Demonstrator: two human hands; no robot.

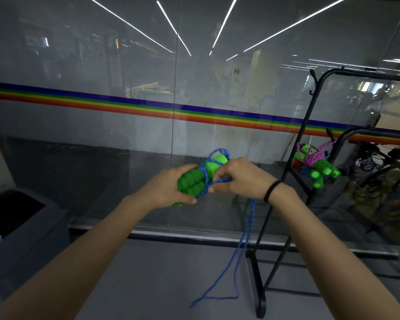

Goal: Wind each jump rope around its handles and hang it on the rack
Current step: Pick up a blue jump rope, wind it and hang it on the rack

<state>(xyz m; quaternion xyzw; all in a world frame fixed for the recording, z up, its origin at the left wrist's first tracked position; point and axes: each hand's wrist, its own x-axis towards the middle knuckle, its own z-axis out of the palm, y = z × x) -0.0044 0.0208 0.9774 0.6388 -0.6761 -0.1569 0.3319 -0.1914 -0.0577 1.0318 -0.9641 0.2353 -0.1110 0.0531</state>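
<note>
My left hand (171, 188) grips a pair of green fist-shaped handles (194, 181) held side by side. A blue rope (243, 248) runs in a few turns around them and hangs down in a long loop to the floor. My right hand (240, 179) pinches the blue rope just to the right of the handles. On the black rack (310, 125) at the right hangs a second jump rope (314, 165), green handles bound with purple cord, looped over a lower bar.
A glass wall (125, 139) with a rainbow stripe stands straight ahead. A grey bin (21, 225) sits at the lower left. The rack's black foot (256, 285) rests on the grey floor close to the hanging blue loop.
</note>
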